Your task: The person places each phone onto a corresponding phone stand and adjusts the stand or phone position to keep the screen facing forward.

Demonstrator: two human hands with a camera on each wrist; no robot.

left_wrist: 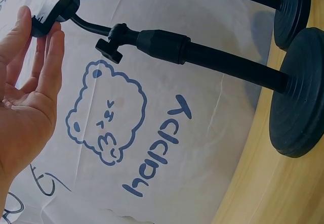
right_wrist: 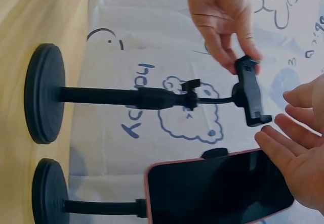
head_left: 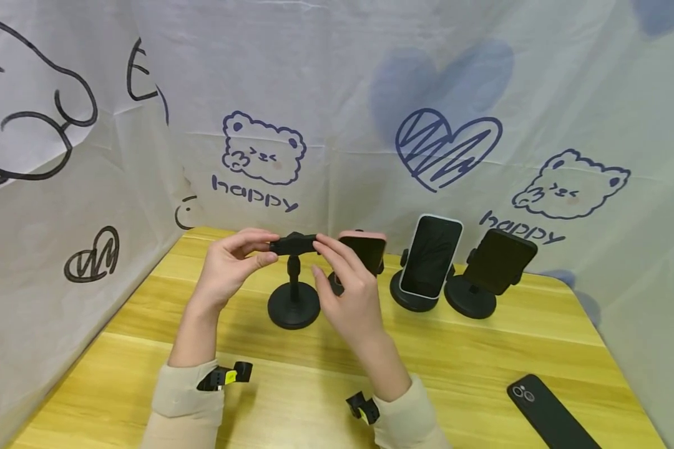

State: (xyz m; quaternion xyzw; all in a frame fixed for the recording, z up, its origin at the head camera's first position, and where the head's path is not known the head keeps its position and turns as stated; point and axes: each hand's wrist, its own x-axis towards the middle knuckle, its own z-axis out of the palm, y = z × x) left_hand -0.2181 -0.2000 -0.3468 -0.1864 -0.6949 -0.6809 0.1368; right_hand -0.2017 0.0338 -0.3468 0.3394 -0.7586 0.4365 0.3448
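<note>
A black phone stand (head_left: 294,305) with a round base and a thin pole stands upright on the table. Its clamp (right_wrist: 248,92) at the top holds no phone. My left hand (head_left: 227,262) pinches the clamp's left end between thumb and fingers, as the left wrist view also shows. At the opposite end my right hand (head_left: 351,293) has its fingers extended, with fingertips at the clamp's edge; firm contact is hard to tell. Just right of this stand, partly behind my right hand, a pink-edged phone (head_left: 369,249) sits in another stand.
Farther right, a white-framed phone (head_left: 432,255) and a black phone (head_left: 500,260) rest tilted in two more stands. A dark phone (head_left: 553,411) lies back up at the table's right front. Printed white cloth (head_left: 337,93) hangs behind the wooden table (head_left: 292,399).
</note>
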